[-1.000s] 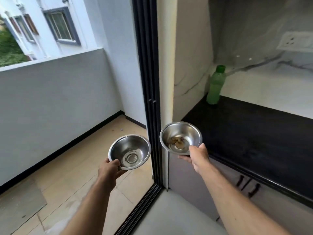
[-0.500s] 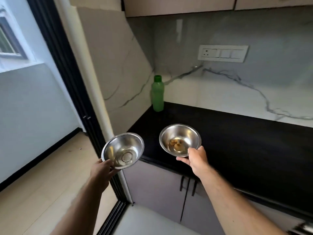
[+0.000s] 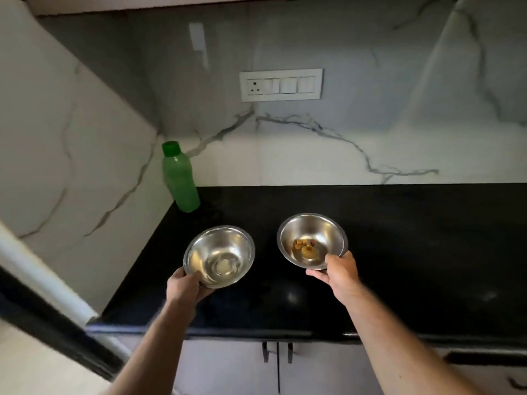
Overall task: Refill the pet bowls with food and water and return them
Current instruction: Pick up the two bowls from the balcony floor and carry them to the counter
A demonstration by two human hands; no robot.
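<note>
Both bowls [image 3: 219, 257] now over counter [image 3: 413, 252]

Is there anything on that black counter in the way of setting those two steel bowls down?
Nothing visible. The black counter beneath the steel bowl holding a few kibble pieces and the other steel bowl looks bare. The green plastic bottle stands apart, in the back left corner.

A black countertop [image 3: 413, 252] is running along a white marble-veined wall [image 3: 313, 155], which is carrying a white switch plate [image 3: 281, 84]. Grey cabinet doors [image 3: 228, 366] with dark handles [image 3: 277, 350] are sitting below. Light is reflecting off the wall's lower part.
</note>
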